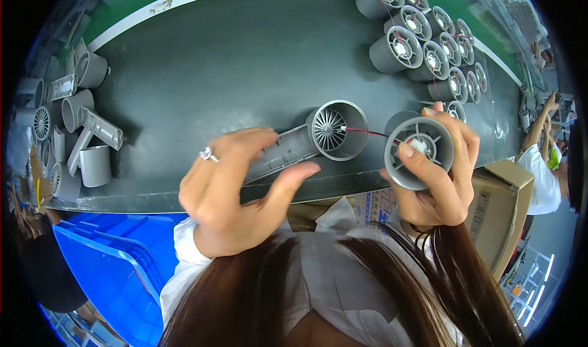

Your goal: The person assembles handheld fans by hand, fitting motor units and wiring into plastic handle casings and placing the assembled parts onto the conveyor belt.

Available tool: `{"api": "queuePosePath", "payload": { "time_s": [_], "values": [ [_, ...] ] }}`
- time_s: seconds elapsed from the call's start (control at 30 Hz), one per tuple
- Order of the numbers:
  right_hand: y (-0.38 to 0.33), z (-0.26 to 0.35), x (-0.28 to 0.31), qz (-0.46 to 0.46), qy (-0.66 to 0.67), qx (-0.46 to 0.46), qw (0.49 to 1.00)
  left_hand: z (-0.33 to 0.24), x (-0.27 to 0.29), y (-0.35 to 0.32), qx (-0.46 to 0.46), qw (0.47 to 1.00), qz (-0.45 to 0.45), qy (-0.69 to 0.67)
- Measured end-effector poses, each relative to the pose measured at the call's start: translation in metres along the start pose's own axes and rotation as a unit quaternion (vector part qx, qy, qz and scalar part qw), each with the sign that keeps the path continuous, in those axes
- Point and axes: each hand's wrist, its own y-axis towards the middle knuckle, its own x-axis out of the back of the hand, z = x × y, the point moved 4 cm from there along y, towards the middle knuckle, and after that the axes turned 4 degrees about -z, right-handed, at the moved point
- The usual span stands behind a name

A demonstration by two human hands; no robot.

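My right hand (450,184) grips a grey cylindrical fan housing (424,140), its spoked end with a white hub turned up and the thumb laid across the spokes. A red and black wire (367,132) runs left from it to a small white connector (343,129). That connector lies at a grey tube with a slotted grille (331,137), resting on the table. A long grey handle piece (286,150) extends from the tube toward my left hand (229,194). The left hand is open over the handle's end, thumb and fingers apart; whether it touches the handle I cannot tell.
Several grey fan housings (400,49) with wires stand in rows at the far right of the dark table (233,59). Grey tubes and handle pieces (95,165) are piled at the left. Below the near edge are a blue bin (116,255) and a cardboard box (499,206).
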Motion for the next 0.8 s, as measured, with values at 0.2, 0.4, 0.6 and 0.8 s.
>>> {"api": "queuePosePath", "payload": {
  "time_s": [0.2,0.4,0.6,0.8],
  "values": [
    [0.008,0.003,-0.002,0.031,-0.010,0.010,0.999,0.008,0.000,-0.005,-0.057,0.993,0.088,0.060],
    [0.019,0.012,-0.010,0.060,0.017,0.029,0.998,0.009,-0.018,-0.009,-0.060,0.988,0.129,0.062],
    [0.021,0.016,-0.020,0.099,0.027,0.061,0.993,0.014,-0.023,-0.013,-0.061,0.993,0.095,0.029],
    [0.019,0.016,-0.031,0.113,0.035,0.068,0.991,0.017,-0.027,-0.016,-0.048,0.993,0.112,0.008]
  ]
}}
